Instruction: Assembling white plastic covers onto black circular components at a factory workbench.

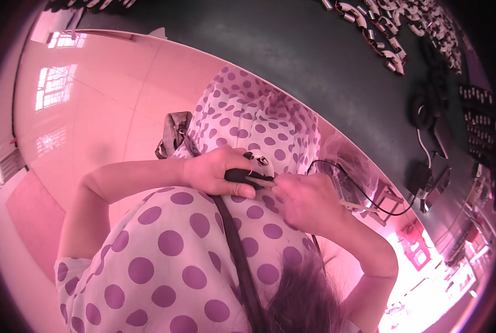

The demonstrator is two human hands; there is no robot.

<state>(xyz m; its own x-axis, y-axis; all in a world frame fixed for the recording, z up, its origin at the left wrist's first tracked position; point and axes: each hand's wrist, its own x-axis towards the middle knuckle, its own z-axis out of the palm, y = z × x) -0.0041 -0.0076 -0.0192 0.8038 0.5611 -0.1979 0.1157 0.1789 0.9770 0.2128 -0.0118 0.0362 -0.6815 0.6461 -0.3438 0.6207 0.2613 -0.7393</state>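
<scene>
My left hand (217, 169) is closed around a short black handle-shaped tool (241, 176), held in front of my purple-dotted white clothing (170, 244). A small white and black part (259, 160) sits just above the tool at my fingertips. My right hand (306, 200) meets the tool's tip and pinches a thin pale strip (352, 205) that pokes out to the right. A thin black cable (364, 194) loops from near my hands toward the right. What lies between the fingertips is hidden.
A dark worktable (314, 61) curves across the top, with several small white and metal parts (383, 33) and black gear (425, 111) on it. A grey bag (173, 133) lies on the glossy floor (92, 122). Clear plastic (350, 164) sits at the table's edge.
</scene>
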